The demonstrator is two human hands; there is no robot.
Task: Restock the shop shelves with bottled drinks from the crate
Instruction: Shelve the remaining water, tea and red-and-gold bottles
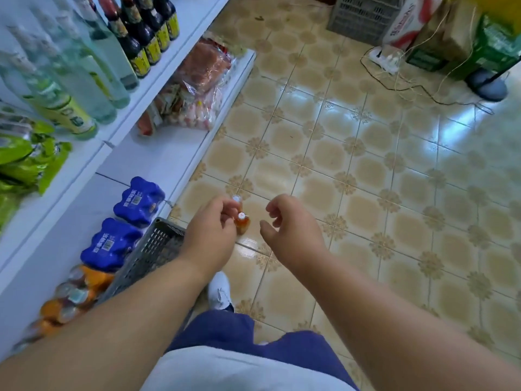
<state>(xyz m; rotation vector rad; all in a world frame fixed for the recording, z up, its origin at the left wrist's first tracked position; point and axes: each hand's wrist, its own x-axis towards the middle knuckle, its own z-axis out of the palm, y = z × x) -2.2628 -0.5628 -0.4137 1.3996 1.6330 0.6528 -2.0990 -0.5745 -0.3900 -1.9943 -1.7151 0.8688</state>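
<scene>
Nearest, a white shirt hem [242, 371] and blue trousers [225, 331], with one white shoe [220, 290] planted on the tiled floor [366, 170]. Two bare forearms reaching forward over the tiles. Left hand [210, 230] curled round two small amber bottles [242, 221] with white caps, held by their necks above the floor, one cap just behind the other. Right hand [293, 221] just beside them, not touching, fingers loosely curled and holding nothing. Under the left forearm, a dark grey plastic crate [153, 252] standing on the floor against the shelf unit; inside hidden from this angle. On the white bottom shelf [158, 159] beside the crate, a shrink-wrapped pack of orange drinks [79, 294] nearest, then two blue wrapped multipacks [124, 224] behind it. Farther along the same shelf, clear bags of red and pink snacks [197, 88]. On the shelf above, at the left edge, green packets [25, 162], then clear glass bottles [70, 80] with green labels, then dark sauce bottles [143, 32] with yellow labels. Far across the floor, a white power strip [384, 59] with trailing cables, a second grey crate [363, 15], a red-and-white carton [406, 21], green boxes [490, 49] and a round grey stand base [486, 84].
</scene>
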